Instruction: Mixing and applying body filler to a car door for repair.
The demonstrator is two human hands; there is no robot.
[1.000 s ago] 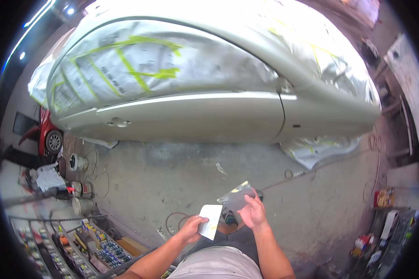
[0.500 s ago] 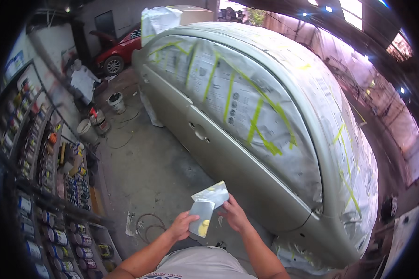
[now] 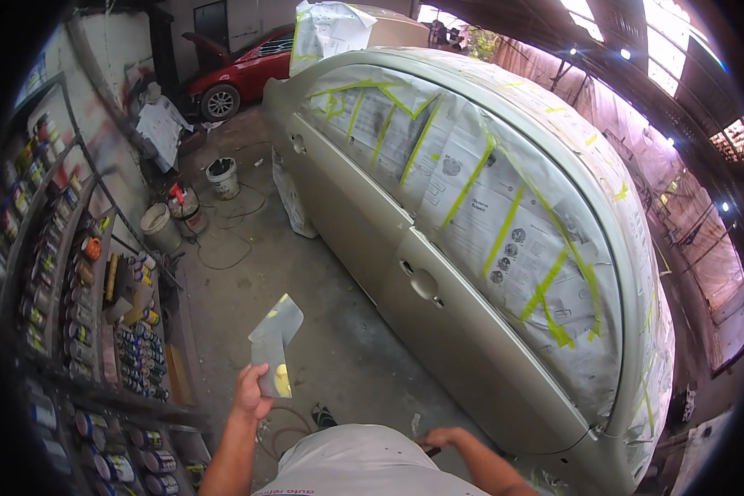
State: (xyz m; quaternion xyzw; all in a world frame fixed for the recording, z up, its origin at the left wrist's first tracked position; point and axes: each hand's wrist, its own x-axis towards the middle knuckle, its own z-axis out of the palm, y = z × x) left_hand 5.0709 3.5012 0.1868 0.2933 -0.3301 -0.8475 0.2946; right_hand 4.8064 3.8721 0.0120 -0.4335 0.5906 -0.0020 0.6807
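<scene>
My left hand (image 3: 250, 395) is raised in front of me and grips two thin metal spreader plates (image 3: 274, 343), one with a yellowish dab of filler on it. My right hand (image 3: 440, 437) hangs low beside my waist, fingers curled; I cannot tell whether it holds anything. A beige car (image 3: 438, 273) stands to my right, its windows and roof masked with paper and yellow-green tape. Its door handles are bare.
Shelves of paint cans (image 3: 83, 322) line the left wall. Buckets (image 3: 221, 177) and a hose lie on the concrete floor (image 3: 248, 264) ahead. A red car (image 3: 231, 74) is parked at the back.
My view has swung left along the car. The right hand has let go of the plates and dropped to my side; the left hand alone now holds both plates.
</scene>
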